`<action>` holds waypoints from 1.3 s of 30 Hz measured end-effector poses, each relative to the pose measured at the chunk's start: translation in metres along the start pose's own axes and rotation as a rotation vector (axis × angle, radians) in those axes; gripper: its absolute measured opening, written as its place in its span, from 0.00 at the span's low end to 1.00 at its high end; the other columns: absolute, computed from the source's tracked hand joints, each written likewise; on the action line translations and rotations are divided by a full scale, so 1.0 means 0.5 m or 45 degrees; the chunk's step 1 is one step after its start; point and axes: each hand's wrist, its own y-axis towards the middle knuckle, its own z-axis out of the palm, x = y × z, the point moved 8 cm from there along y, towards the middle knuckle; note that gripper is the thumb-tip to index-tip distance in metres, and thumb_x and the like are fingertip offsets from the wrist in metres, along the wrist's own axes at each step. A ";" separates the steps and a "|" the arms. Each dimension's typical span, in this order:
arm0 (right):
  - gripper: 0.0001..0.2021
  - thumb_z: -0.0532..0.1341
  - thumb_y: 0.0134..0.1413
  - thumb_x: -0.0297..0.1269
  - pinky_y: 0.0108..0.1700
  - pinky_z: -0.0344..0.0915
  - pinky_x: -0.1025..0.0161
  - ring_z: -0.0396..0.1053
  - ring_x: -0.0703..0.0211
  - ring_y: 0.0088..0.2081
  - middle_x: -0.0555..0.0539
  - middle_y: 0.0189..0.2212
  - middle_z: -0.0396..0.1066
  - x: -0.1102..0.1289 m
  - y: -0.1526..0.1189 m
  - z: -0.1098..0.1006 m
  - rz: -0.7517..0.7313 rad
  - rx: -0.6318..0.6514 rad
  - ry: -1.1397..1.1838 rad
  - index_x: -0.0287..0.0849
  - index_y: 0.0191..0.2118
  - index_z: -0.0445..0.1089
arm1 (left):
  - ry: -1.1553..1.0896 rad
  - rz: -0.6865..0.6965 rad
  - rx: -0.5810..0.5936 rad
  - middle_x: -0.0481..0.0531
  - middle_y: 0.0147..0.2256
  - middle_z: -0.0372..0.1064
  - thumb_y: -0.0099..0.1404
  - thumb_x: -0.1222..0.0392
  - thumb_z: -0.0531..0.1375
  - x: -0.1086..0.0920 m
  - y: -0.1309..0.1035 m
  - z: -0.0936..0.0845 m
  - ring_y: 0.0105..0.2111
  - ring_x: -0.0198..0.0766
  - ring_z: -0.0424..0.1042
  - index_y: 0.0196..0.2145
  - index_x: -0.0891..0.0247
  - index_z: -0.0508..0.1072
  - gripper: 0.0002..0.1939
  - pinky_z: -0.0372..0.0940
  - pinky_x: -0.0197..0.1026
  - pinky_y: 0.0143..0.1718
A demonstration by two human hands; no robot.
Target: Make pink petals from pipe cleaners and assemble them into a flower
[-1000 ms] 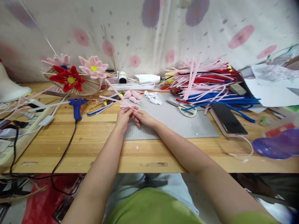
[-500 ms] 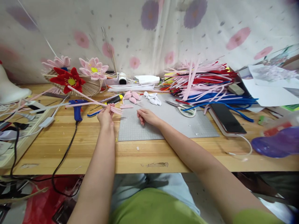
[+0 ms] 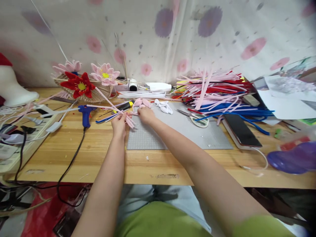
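Observation:
My left hand point(image 3: 118, 124) is closed around a few long pink pipe cleaners point(image 3: 130, 122), whose ends fan out over the left edge of the grey cutting mat point(image 3: 192, 135). Close beside it, my right hand point(image 3: 146, 115) has its fingers pinched on short pink pipe cleaners point(image 3: 134, 113); its fingertips are partly hidden. Just behind that hand lie pink petal shapes point(image 3: 141, 102), and white petal shapes point(image 3: 164, 106) rest to their right. Scissors point(image 3: 200, 121) with white handles lie farther right on the mat.
A blue glue gun point(image 3: 86, 115) and a power strip point(image 3: 27, 141) with cables occupy the left. Fuzzy flowers point(image 3: 81, 86) stand behind them. Bundles of coloured pipe cleaners point(image 3: 217, 89), a phone point(image 3: 243, 130) and a purple object point(image 3: 292, 157) are on the right.
My right hand has moved left and away from me, from above the mat to the short pink pipe cleaners. The long ones in my left hand now tilt more, their near ends pointing lower.

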 end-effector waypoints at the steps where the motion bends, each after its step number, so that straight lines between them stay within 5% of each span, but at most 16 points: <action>1: 0.12 0.49 0.54 0.30 0.42 0.60 0.56 0.63 0.48 0.46 0.37 0.43 0.68 -0.003 0.000 0.001 0.004 0.003 0.007 0.38 0.37 0.69 | 0.012 0.006 0.001 0.53 0.28 0.73 0.56 0.66 0.59 0.000 0.000 0.000 0.25 0.31 0.72 0.29 0.69 0.71 0.03 0.67 0.33 0.27; 6: 0.04 0.54 0.50 0.30 0.37 0.62 0.62 0.66 0.59 0.34 0.44 0.32 0.70 -0.037 -0.033 -0.013 0.129 0.028 0.558 0.39 0.33 0.64 | 0.079 -0.036 0.021 0.52 0.26 0.72 0.53 0.64 0.61 0.011 -0.014 0.017 0.23 0.31 0.71 0.27 0.69 0.71 0.04 0.66 0.33 0.27; 9: 0.01 0.54 0.49 0.29 0.29 0.62 0.68 0.64 0.67 0.26 0.49 0.27 0.69 -0.041 -0.073 -0.004 0.129 0.195 1.113 0.39 0.31 0.60 | 0.129 -0.082 0.147 0.51 0.24 0.72 0.50 0.60 0.64 0.029 -0.031 0.048 0.23 0.32 0.71 0.27 0.68 0.72 0.08 0.65 0.33 0.26; 11: 0.02 0.53 0.50 0.31 0.25 0.60 0.70 0.62 0.69 0.23 0.51 0.25 0.67 -0.046 -0.101 -0.001 0.108 0.235 1.234 0.39 0.31 0.60 | 0.167 -0.099 0.234 0.50 0.23 0.71 0.47 0.58 0.65 0.040 -0.042 0.068 0.24 0.34 0.72 0.28 0.68 0.73 0.11 0.65 0.34 0.25; 19: 0.06 0.55 0.49 0.37 0.24 0.53 0.71 0.55 0.70 0.21 0.56 0.19 0.58 -0.088 -0.144 -0.011 0.109 -0.109 1.062 0.40 0.29 0.63 | 0.237 -0.116 0.276 0.52 0.22 0.71 0.44 0.58 0.67 0.048 -0.067 0.085 0.25 0.38 0.72 0.26 0.69 0.74 0.13 0.65 0.37 0.25; 27: 0.10 0.58 0.48 0.42 0.32 0.66 0.68 0.66 0.67 0.31 0.50 0.29 0.68 -0.113 -0.145 -0.015 0.385 -0.322 1.869 0.41 0.30 0.59 | 0.350 -0.231 0.354 0.55 0.24 0.73 0.45 0.63 0.65 0.061 -0.087 0.099 0.24 0.38 0.72 0.22 0.69 0.73 0.06 0.66 0.38 0.24; 34: 0.09 0.59 0.47 0.41 0.23 0.58 0.72 0.59 0.70 0.21 0.56 0.18 0.59 -0.146 -0.137 -0.075 0.412 -0.500 1.643 0.41 0.30 0.61 | 0.537 -0.226 0.651 0.54 0.22 0.72 0.42 0.57 0.67 0.091 -0.090 0.118 0.19 0.35 0.70 0.24 0.68 0.74 0.12 0.63 0.35 0.20; 39: 0.06 0.59 0.45 0.36 0.20 0.54 0.72 0.56 0.70 0.19 0.55 0.17 0.60 -0.146 -0.128 -0.078 0.332 -0.285 1.377 0.39 0.28 0.64 | 0.541 -0.089 0.800 0.50 0.23 0.73 0.44 0.61 0.66 0.096 -0.096 0.137 0.20 0.34 0.70 0.39 0.65 0.72 0.22 0.65 0.35 0.23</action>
